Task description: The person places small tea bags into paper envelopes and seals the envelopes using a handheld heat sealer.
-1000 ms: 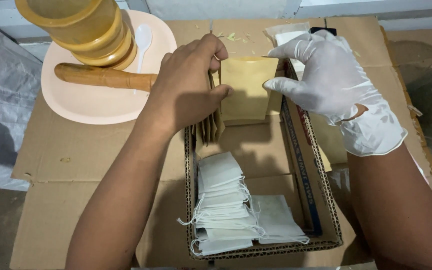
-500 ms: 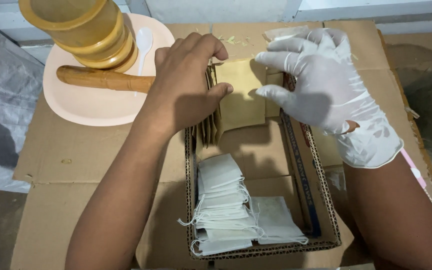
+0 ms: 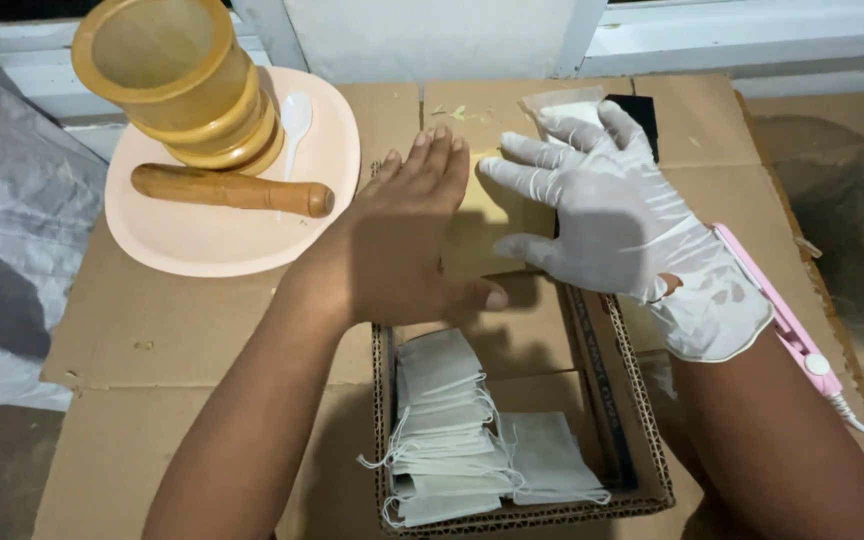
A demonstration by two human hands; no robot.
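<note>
From my head camera I look down at two hands over a shallow cardboard tray (image 3: 642, 440) set on flattened cardboard. My bare left hand (image 3: 407, 240) lies flat, fingers straight and together, palm down on a stack of tan paper pouches (image 3: 487, 215) standing at the far end of the tray; its thumb (image 3: 477, 296) reaches under the stack's near edge. My right hand (image 3: 602, 215), in a white glove, spreads open against the right side of the same pouches, fingers apart and touching them, gripping nothing that I can see. In the near end of the tray lies a pile of white drawstring filter bags (image 3: 447, 430). At far left a peach plate (image 3: 192, 240) carries a wooden mortar (image 3: 177, 80), a wooden pestle (image 3: 232, 190) and a white spoon (image 3: 295, 120). A pink tool (image 3: 787, 330) lies just beside my right wrist.
</note>
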